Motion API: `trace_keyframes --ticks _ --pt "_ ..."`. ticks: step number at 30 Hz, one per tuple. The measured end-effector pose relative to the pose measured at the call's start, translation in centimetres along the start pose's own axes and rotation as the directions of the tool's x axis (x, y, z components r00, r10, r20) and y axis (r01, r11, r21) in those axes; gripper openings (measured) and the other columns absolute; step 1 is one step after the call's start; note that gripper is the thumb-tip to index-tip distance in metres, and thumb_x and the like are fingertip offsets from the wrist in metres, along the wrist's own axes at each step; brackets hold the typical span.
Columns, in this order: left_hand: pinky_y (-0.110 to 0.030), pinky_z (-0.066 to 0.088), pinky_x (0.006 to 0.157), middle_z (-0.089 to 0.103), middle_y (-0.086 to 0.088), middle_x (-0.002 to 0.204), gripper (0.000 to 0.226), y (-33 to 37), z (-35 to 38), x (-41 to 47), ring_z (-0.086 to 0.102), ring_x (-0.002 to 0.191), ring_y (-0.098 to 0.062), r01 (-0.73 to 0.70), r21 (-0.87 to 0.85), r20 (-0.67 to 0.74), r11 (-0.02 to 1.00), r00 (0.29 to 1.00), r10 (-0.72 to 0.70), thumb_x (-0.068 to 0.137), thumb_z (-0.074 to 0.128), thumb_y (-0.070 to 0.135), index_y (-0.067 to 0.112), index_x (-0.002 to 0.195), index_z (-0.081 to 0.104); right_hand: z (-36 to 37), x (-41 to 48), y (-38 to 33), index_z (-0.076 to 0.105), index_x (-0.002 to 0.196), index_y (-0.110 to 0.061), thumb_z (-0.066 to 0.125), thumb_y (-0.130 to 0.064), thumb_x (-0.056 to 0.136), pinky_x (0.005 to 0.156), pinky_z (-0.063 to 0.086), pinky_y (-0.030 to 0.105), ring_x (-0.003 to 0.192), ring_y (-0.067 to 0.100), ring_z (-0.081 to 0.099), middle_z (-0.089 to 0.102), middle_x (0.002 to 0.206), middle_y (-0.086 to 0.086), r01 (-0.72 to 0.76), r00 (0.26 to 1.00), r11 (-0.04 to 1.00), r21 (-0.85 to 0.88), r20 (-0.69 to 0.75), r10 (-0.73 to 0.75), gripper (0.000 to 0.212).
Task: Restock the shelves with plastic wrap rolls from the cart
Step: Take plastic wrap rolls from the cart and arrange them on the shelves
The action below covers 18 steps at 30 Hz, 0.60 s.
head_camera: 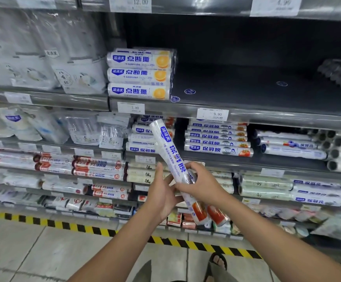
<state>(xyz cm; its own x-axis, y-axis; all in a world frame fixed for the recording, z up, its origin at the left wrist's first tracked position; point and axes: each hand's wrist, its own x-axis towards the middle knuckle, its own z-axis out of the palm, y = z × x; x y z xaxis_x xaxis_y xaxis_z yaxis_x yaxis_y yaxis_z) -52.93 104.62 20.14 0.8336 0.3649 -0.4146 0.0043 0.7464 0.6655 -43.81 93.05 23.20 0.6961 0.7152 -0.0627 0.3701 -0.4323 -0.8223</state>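
Read the shelving (287, 119) first, widest to narrowest: a bare dark shelf (246, 86) at upper right, and on the level below it a stacked row of blue-lettered rolls (218, 139) with tomato-printed ends. Aim for that lower stack, probably the proper home, going by the identical label. Note the plastic wrap rolls (171, 157) in hand, seemingly two together, tilted in mid-air before the shelves, upper end up and to the left, tomato ends low beside the right wrist. Trust the right hand (202, 186), fingers curled round the middle of the bundle, for the carrying. Use the left hand (161, 194), flat with straight fingers and gripping nothing, just beside the bundle and perhaps touching it, to steady it or to peel off a single roll. Level each roll before reaching in, tomato end to the right like its neighbours, label facing out. Lay it on top of the stack rather than dropping it, as a guard against rolling. Mind the price tag (212, 114) on the shelf edge above.
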Motion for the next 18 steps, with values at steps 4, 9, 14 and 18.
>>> trace_keyframes --ticks 4,9,14,18 --pt "-0.062 0.057 0.093 0.064 -0.022 0.136 0.041 0.4 -0.6 0.7 0.061 0.126 -0.045 0.076 0.118 -0.024 0.99 0.997 -0.074 0.107 0.051 0.038 0.008 0.13 0.066 -0.2 -0.3 0.1 0.063 0.108 -0.036 0.084 -0.05 0.064 0.08 0.057 0.029 0.089 0.001 0.066 0.067 0.109 -0.014 -0.022 0.998 0.997 0.069 0.059 0.018 0.051" --pt "-0.053 0.06 0.08 0.069 -0.025 0.126 0.035 0.0 -0.7 1.5 0.069 0.102 -0.039 0.095 0.201 -0.003 0.975 0.995 -0.096 0.106 0.053 0.027 0.01 0.137 0.055 -0.7 -0.2 0.3 0.068 0.112 -0.03 0.086 -0.032 0.076 0.081 0.05 0.02 0.093 -0.009 0.064 0.07 0.105 -0.02 -0.062 0.995 0.99 0.125 0.085 0.051 0.041" --pt "-0.064 0.058 0.091 0.075 -0.016 0.119 0.028 -0.7 -1.1 2.4 0.073 0.107 -0.038 0.014 0.224 -0.062 0.974 0.998 -0.001 0.108 0.054 0.027 0.02 0.134 0.053 -3.5 0.6 1.5 0.061 0.117 -0.03 0.081 -0.034 0.082 0.074 0.058 0.023 0.092 0.004 0.069 0.068 0.109 -0.013 -0.126 0.99 0.986 0.113 0.079 0.117 0.041" --pt "-0.065 0.057 0.091 0.073 -0.016 0.122 0.026 -1.0 -1.7 3.1 0.073 0.11 -0.033 0.007 0.182 -0.115 0.983 0.993 0.014 0.108 0.052 0.027 0.022 0.134 0.055 -6.9 1.7 3.9 0.05 0.128 -0.024 0.078 -0.03 0.085 0.08 0.061 0.034 0.089 0.01 0.072 0.062 0.12 -0.007 -0.169 0.983 0.986 -0.008 0.068 0.17 0.052"
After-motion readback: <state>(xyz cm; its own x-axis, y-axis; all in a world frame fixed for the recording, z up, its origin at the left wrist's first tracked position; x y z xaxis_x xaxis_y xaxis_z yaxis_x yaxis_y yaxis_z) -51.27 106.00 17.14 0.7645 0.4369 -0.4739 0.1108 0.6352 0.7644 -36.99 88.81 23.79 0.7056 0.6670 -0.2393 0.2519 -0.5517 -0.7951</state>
